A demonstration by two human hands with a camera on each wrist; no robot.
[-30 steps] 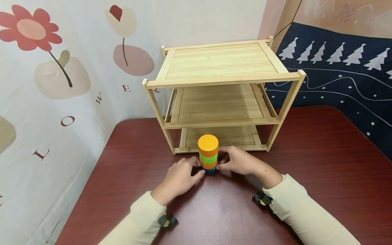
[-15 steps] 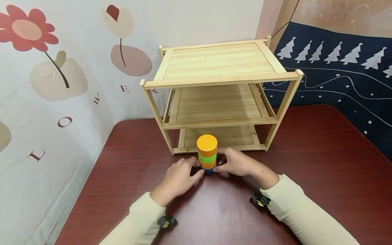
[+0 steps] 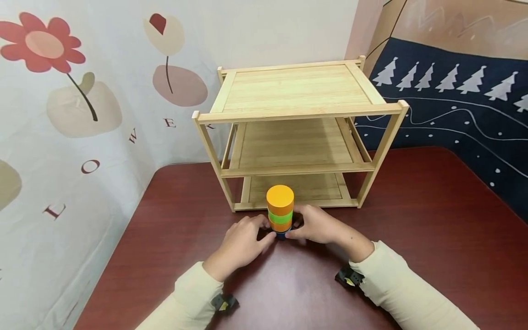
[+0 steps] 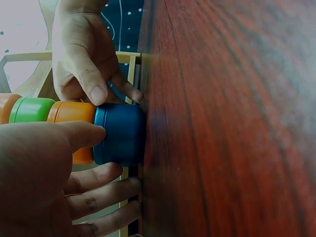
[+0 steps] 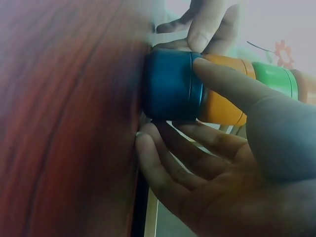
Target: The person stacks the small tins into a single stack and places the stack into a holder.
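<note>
In the head view, a stack of small round tins stands upright on the table in front of the rack. An orange tin (image 3: 280, 197) is on top, then a green tin (image 3: 280, 217), another orange tin (image 3: 280, 227), and a dark blue tin (image 4: 123, 136) at the bottom. My left hand (image 3: 242, 240) holds the blue tin from the left, its thumb near the upper rim. From the right, my right hand (image 3: 319, 224) grips the same tin, thumb on its front rim and fingers behind. Both wrist views show the blue tin's base against the tabletop.
A three-tier wooden rack (image 3: 297, 110) stands right behind the stack, its front posts on the dark red table (image 3: 433, 220). A flower-print cloth (image 3: 103, 151) hangs at the left and back. A navy cloth with white trees (image 3: 453, 105) hangs at the right.
My right thumb has slid inward onto the front of the blue tin. The left hand and the stack stay almost in place, and the head view has shifted slightly.
</note>
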